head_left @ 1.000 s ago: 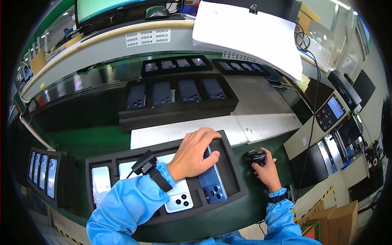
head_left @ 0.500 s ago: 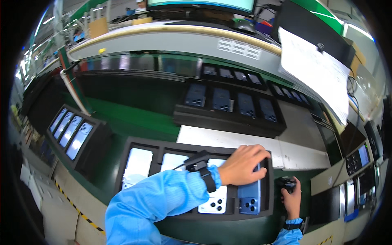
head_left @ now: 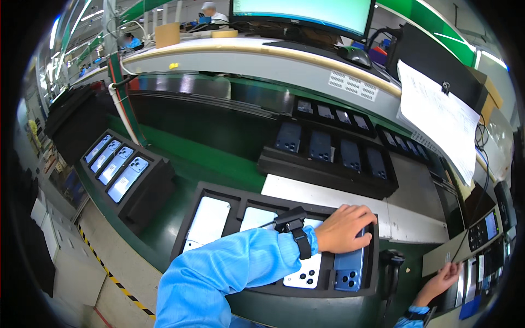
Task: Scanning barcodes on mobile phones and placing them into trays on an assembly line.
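A black foam tray (head_left: 191, 210) holds several phones in its slots: white ones (head_left: 206, 221) to the left and a blue smartphone (head_left: 349, 270) at the right end. My left hand (head_left: 344, 228) reaches across the tray, fingers curled over the upper end of the blue smartphone, with the thumb at its side. My left sleeve covers part of the white phones. Right of the tray is a black handheld scanner (head_left: 392, 258), untouched. Farther right, my right hand (head_left: 440, 281) has its fingertips pinched at the edge of a grey device (head_left: 465, 238) with a small screen; what they hold is unclear.
Another foam tray of phones (head_left: 128, 172) stands at the left. Stacked black trays with dark phones (head_left: 328, 150) stand at the back. Clipped papers (head_left: 437, 117) hang at the right, near a loose cable. A monitor (head_left: 301, 16) sits on the shelf above. Another person (head_left: 213, 13) is far off.
My right hand has let go of the scanner and moved right to the grey device. My left hand stays on the blue smartphone. The view has shifted, so the scene sits farther right.
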A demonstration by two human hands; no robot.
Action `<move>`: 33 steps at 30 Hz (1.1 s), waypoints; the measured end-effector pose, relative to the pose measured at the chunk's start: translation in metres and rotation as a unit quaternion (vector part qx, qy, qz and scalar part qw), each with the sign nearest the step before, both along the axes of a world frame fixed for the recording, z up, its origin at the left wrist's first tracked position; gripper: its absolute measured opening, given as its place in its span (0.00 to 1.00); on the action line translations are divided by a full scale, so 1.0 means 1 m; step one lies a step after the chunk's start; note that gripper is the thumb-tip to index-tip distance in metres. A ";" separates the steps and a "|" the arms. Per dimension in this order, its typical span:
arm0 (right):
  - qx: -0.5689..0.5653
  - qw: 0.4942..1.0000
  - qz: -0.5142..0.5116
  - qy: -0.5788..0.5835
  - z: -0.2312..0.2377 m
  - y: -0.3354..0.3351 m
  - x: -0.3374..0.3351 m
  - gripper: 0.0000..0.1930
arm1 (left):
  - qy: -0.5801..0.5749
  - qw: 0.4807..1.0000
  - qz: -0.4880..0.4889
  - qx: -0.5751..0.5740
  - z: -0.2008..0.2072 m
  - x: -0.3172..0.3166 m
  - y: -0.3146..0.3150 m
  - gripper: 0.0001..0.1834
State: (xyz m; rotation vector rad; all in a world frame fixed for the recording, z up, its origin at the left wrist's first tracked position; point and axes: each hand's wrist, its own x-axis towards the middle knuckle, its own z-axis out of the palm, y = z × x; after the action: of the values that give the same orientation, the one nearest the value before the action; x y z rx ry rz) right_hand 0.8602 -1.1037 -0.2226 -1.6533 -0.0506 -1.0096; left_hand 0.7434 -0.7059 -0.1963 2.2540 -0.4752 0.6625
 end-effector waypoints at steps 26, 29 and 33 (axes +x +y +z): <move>0.077 0.995 -0.055 0.014 0.078 -0.071 0.037 0.21 | 0.002 1.000 -0.010 0.007 0.001 0.003 0.003 0.20; 0.168 0.978 -0.100 0.074 0.058 -0.107 0.041 0.15 | -0.016 1.000 -0.015 0.002 0.001 0.006 0.001 0.20; 0.220 0.945 0.046 0.236 0.046 0.020 -0.058 0.10 | 0.007 1.000 -0.011 0.001 0.004 0.006 0.002 0.19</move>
State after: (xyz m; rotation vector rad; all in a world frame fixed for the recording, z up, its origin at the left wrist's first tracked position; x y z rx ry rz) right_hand 0.8020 -1.0841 -0.1770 -1.4194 0.3891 -0.4850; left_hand 0.7490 -0.7041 -0.1924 2.2517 -0.4933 0.6354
